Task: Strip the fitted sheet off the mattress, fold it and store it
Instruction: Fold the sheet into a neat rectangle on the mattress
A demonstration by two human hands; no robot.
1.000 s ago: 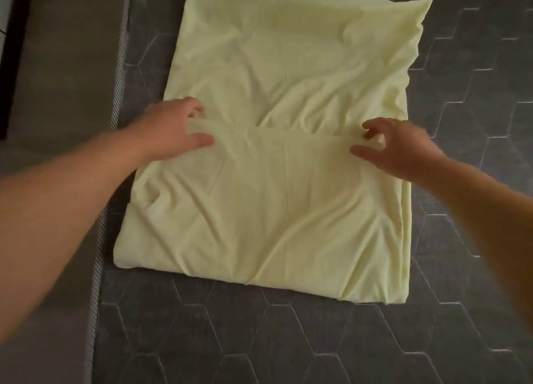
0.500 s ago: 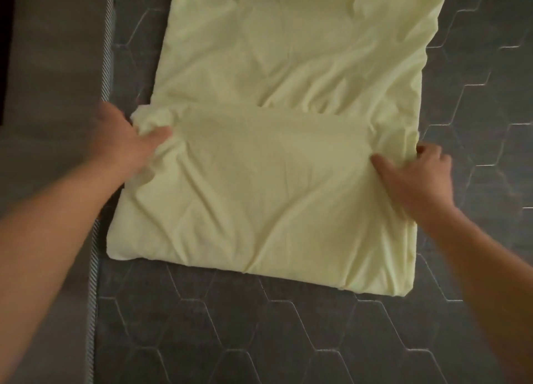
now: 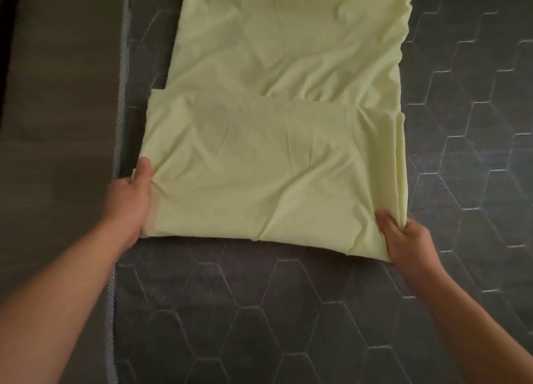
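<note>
Both hands are on the sheet (image 3: 274,167), one at each near corner of its folded part. The left hand (image 3: 128,207) grips the left edge just above the near-left corner, thumb (image 3: 144,170) pressed flat on top and the other fingers tucked beneath the cloth, out of sight. The right hand (image 3: 409,239) pinches the near-right corner the same way, thumb (image 3: 388,225) on top, fingers curled round the stacked edges from the outside.

Pale yellow and creased, the sheet lies flat on the mattress (image 3: 259,311), left of its middle, running from near the hands away to the far edge of the view. Its near portion is doubled over on itself (the upper flap ends in a straight edge roughly halfway up the cloth), and this folded part sits slightly wider to the left than the single layer beyond it. Several layers show as thin lines along the right edge.

Dark grey with stitched hexagons, the mattress is bare all round the sheet. A pale corded seam (image 3: 114,268) marks its left border, just beside the left hand, and a brown floor (image 3: 57,124) lies further left.
</note>
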